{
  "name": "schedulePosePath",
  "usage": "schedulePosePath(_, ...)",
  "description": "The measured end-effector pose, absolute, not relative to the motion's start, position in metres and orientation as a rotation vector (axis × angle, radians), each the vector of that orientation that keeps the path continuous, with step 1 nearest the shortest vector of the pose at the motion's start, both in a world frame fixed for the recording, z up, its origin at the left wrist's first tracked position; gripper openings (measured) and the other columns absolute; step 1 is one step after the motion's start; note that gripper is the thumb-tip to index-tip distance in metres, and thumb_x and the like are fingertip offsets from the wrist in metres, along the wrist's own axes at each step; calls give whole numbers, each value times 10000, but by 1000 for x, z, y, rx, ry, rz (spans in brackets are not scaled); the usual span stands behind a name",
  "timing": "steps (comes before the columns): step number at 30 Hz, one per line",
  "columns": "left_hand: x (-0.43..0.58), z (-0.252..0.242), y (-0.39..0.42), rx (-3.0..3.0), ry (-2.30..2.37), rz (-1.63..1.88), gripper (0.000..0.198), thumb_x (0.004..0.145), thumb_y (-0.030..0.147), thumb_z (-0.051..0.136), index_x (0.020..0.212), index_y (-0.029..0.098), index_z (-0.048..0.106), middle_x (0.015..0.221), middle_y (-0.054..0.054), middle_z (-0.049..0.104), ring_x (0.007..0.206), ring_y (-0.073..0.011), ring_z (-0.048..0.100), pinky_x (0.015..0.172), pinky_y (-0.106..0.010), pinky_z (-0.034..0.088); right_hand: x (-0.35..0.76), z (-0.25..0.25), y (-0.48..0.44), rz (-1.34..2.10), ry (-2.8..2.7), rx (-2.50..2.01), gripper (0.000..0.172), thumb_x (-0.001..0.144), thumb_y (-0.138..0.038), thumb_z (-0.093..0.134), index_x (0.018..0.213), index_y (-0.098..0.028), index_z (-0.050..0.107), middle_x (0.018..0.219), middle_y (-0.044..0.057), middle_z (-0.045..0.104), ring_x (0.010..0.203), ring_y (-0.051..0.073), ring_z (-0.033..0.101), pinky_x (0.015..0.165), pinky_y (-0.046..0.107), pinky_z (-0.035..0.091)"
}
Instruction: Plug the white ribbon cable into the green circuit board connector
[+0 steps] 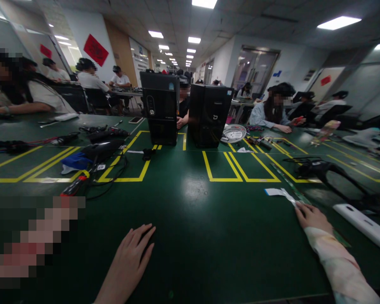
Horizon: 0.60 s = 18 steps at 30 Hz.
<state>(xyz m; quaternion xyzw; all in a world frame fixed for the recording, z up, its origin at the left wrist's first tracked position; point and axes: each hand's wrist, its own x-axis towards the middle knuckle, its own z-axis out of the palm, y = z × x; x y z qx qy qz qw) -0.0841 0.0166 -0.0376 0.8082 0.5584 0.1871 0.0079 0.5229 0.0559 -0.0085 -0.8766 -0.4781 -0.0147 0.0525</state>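
Observation:
My left hand (129,257) rests palm down on the green table (190,236), fingers stretched out and apart, with nothing in it. At the right, my right hand (315,217) lies low on the table with its fingers curled together. Its fingertips press on the near end of a white flat ribbon cable (283,194) that has a blue tip. Part of this cable is hidden beneath the fingers. Just beyond that hand runs a thin green strip (286,179). A long white plastic piece (364,226) lies to its right.
Two black computer towers (163,109) stand upright at the table's far side, a person behind them. A red-and-black handled tool (74,185) and cables lie left, beside a pixelated patch. Yellow tape (226,180) marks rectangles. A white round grille (234,133) and black frame (332,177) are right.

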Motion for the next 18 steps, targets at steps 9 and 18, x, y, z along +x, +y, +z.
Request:
schedulePosePath(9, -85, -39, 16, 2510, 1772, 560, 463, 921, 394, 411, 1372, 292, 430, 1385, -44, 493, 1264, -258, 470, 1067, -510, 363, 519, -6, 57, -58, -1415, -2686, 636, 915, -498, 186, 1344, -139, 488, 1351, 210, 430, 1192, 366, 458, 927, 452, 397)
schedulePosePath(18, -83, -37, 16, 2522, 1775, 583, 445, 925, 390, 403, 1358, 297, 446, 1372, -36, 506, 1259, -246, 476, 1073, -500, 361, 519, -12, 74, -48, -1208, -2806, 576, 905, -508, 215, 1341, -247, 487, 1360, 166, 423, 1235, 377, 387, 890, 545, 395)
